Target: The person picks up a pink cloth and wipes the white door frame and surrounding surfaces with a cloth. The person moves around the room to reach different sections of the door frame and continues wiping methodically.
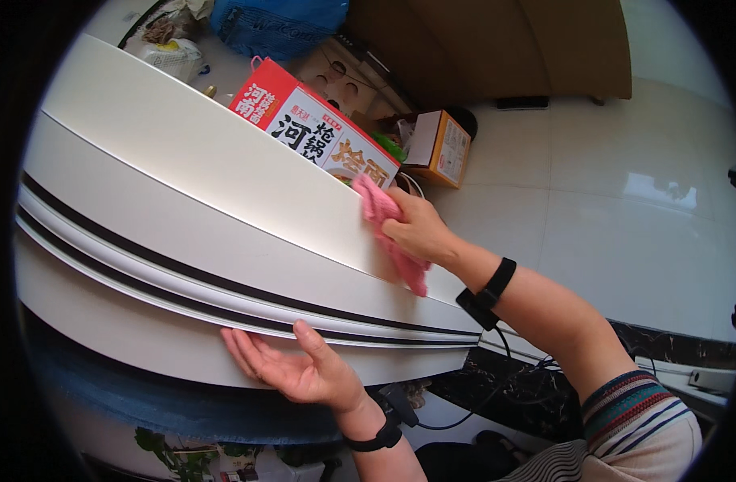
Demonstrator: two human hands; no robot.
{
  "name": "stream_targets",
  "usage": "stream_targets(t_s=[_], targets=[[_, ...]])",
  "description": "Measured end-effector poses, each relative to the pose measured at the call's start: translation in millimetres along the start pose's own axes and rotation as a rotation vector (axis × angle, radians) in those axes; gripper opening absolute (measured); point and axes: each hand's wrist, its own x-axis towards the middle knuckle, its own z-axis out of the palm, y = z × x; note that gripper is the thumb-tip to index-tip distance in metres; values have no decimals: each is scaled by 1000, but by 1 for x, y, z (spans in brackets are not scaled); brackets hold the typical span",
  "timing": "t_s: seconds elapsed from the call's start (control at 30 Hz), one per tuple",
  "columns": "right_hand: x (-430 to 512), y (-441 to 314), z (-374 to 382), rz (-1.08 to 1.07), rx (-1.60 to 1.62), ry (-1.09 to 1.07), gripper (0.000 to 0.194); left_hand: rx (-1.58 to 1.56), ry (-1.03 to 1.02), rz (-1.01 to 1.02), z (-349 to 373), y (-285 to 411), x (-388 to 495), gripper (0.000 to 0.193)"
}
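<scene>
My right hand (pixel 419 226) grips a bunched pink cloth (pixel 383 208). The cloth lies against the upper face of a long white panel (pixel 223 156), near its far edge; one end hangs down towards me. Black strips and a raised white rail run along the panel, which may be a door or a frame. Palm up, my left hand (pixel 308 373) is at the rail on the near side, its fingers and thumb apart and seemingly touching the edge. It holds nothing that I can see. Both wrists wear black straps, with a small device on each.
Behind the panel stand a red and white printed carton (pixel 320 129), a yellow and white box (pixel 437 147) and a blue bag (pixel 277 27). A brown board (pixel 494 48) is beyond. Black cables (pixel 458 422) hang near my arms. Plants (pixel 175 455) show below.
</scene>
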Motion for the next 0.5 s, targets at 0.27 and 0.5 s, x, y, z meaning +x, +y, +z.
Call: stream_targets(t_s=[0.27, 0.5], targets=[[6, 4, -28, 156, 43, -135, 28, 74, 66, -98, 17, 4, 8, 56], [28, -44, -15, -112, 211, -162, 44, 295, 143, -126, 32, 6, 6, 47]])
